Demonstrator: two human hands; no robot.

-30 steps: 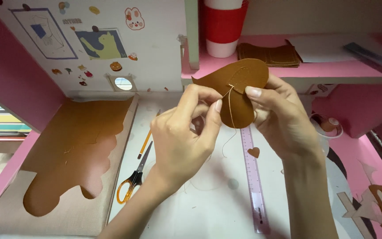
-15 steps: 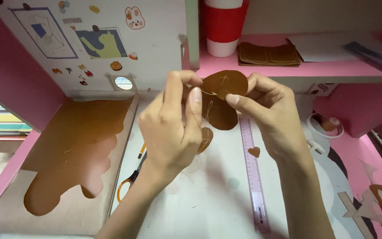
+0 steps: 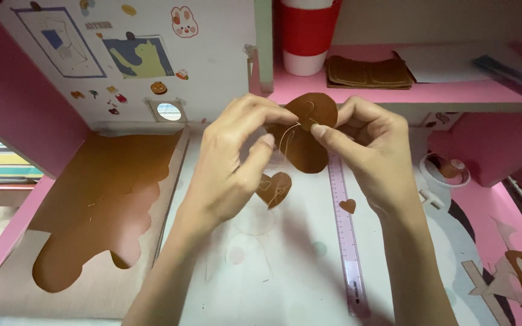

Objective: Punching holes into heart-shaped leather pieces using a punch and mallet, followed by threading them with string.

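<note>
Fingers of both hands are pinched on a thin, floppy brown leather piece, best gripped at its twelve o'clock edge, thread kept taut.

Brown leather piece held upright, thread through it.

Soft, even indoor light — faint shadows, sharp focus, slight edge distortion.

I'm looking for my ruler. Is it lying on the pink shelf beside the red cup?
No, the ruler lies flat on the white desk mat, below the right hand, not on the shelf.
</note>
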